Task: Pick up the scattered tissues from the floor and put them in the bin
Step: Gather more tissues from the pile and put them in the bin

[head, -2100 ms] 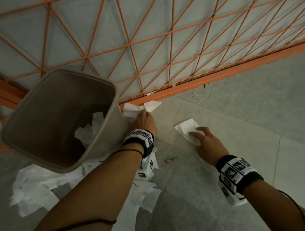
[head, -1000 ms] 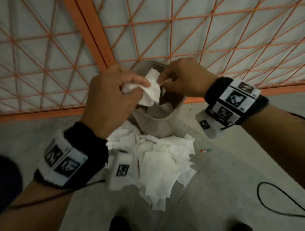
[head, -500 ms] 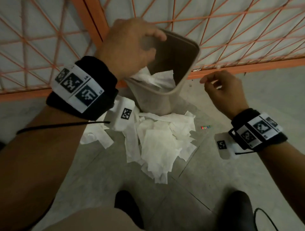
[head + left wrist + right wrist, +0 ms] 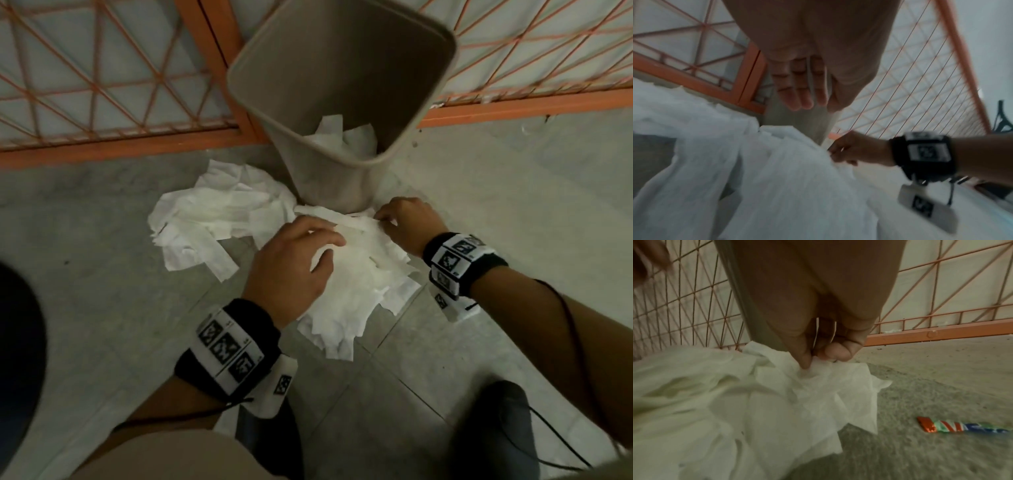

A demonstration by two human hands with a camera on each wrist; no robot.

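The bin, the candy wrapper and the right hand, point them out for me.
bin (image 4: 404,150), head view, near rim.
candy wrapper (image 4: 953,428), right wrist view, its striped middle.
right hand (image 4: 407,222), head view, back of the hand.

An orange mesh fence (image 4: 102,85) stands along the grey floor (image 4: 102,325). A striped wrapper (image 4: 962,429) lies on the floor. 2 dark shoes (image 4: 496,431) show at the bottom, a black cable (image 4: 561,448) beside one.

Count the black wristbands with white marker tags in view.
2: the left wristband, black with white marker tags, low in the head view; the right wristband, same kind, right of the white paper tissue heap. No others seen.
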